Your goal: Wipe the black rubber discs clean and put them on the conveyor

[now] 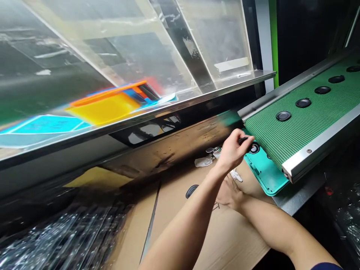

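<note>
My left hand (236, 146) is closed, with a small dark piece (242, 140) between thumb and fingers, like the black round parts on the belt. It is over the near end of a turquoise bin (274, 178), beside a black ring-shaped part (254, 148) with a pale centre. My right hand (229, 191) is low over the cardboard (239, 225), behind my left forearm. Its fingers are partly hidden and blurred. To the left of that forearm lies another black round part (192, 191) on the cardboard.
A green conveyor belt (303, 123) with metal side rails carries several black round parts (303, 102) in a row. Crumpled white scraps (204, 161) and a small jar (216, 150) stand near the back panel. A yellow bin (107, 108) sits behind a clear screen; glossy plastic (73, 232) is at left.
</note>
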